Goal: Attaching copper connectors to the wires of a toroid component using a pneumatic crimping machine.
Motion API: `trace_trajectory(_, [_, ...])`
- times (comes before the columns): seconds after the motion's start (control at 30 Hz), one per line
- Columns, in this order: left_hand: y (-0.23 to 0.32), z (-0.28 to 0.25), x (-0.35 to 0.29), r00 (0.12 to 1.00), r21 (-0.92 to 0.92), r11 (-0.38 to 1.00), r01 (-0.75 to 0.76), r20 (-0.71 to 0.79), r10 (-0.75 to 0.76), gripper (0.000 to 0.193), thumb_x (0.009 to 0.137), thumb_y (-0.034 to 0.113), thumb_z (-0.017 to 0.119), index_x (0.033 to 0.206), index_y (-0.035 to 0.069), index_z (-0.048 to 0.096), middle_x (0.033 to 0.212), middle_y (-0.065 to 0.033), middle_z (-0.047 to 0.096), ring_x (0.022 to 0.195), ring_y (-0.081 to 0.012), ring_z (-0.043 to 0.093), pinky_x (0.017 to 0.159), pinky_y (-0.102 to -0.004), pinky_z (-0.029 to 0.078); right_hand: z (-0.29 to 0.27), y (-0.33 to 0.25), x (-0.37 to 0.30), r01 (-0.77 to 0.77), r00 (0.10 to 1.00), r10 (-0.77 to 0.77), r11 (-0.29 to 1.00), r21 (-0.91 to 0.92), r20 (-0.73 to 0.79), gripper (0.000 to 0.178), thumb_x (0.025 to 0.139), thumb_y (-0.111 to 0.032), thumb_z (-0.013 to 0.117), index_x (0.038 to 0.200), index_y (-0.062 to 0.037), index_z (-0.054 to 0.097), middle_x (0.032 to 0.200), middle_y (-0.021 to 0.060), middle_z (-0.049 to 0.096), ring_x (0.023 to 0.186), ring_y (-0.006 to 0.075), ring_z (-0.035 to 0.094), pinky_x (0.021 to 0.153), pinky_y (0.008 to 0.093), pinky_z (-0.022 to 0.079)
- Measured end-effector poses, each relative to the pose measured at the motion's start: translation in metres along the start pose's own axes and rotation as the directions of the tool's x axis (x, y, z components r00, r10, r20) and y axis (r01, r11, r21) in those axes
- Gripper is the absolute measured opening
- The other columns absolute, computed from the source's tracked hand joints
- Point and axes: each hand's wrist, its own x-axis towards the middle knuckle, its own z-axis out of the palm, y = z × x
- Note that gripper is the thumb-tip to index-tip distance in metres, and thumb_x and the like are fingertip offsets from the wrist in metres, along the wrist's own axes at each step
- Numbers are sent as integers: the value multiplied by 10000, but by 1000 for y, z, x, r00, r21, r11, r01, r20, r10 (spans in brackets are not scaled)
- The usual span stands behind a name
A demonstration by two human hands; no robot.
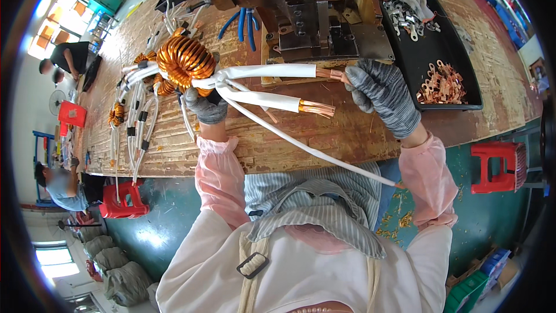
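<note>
We held the copper-wound coil (pixel 185 58) above the near half of the wooden workbench (pixel 324 133), a little left of its middle. Our left hand (pixel 207 106), in a grey knit glove, was closed round the bunch of white-sleeved leads (pixel 260 99) just below the coil, where they left the winding, so the coil sat above and to the left of that grip. Our right hand (pixel 381 94), gloved the same, pinched the bare copper end (pixel 331 73) of the upper lead between thumb and fingers, well to the right of the coil and just in front of the metal press (pixel 313 11) standing at the far edge. A second lead ended in splayed copper strands (pixel 317 108) between our two hands, touching neither. A thinner lead (pixel 324 155) trailed down past the near edge toward our right sleeve. More wound coils (pixel 124 110) lay along the left end of the bench, and a black tray (pixel 463 75) with copper lugs (pixel 441 86) sat at the right end.
</note>
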Motion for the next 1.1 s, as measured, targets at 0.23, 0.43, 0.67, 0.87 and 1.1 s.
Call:
trace_trajectory(0.23, [13,-9,-2,996,-94,994,61,-62,-67,706,649,318,641,1225,30,355,1153,-164,476,961,-287,531,793,-398,480,30,-16,-31,-105,989,81,975,-195,-126,239,843,-248,524,743,-37,573,516,-5,507,463,62,477,447,213,373])
trace_trajectory(0.43, [12,22,1,983,-63,981,182,8,-182,721,644,285,662,1211,-22,340,1141,-175,482,1017,-319,499,881,-451,408,32,-32,-35,437,817,-565,736,-517,-114,252,818,-281,545,821,-34,591,849,126,590,773,249,563,699,315,452])
trace_trajectory(0.67, [5,41,-4,977,-40,982,182,-106,-185,684,662,329,647,1198,0,379,1136,-175,492,1015,-316,505,881,-445,407,72,-31,-47,406,814,-496,111,-907,304,284,787,-288,538,846,-13,582,910,206,559,910,292,527,811,392,414])
trace_trajectory(0.87, [-5,50,-9,946,-202,925,323,105,-307,754,624,382,674,1207,15,368,1124,-179,483,1001,-326,494,881,-449,394,62,-11,-43,452,890,-391,698,-556,233,241,846,-245,464,874,-17,538,737,163,548,668,327,536,608,384,434])
trace_trajectory(1.1, [-14,52,-17,876,-363,807,466,314,-365,852,571,456,713,1219,36,352,1108,-185,472,982,-339,478,881,-456,376,25,-13,-38,335,892,-416,346,-877,177,448,860,-418,386,629,-67,542,495,101,486,449,277,494,462,361,395])
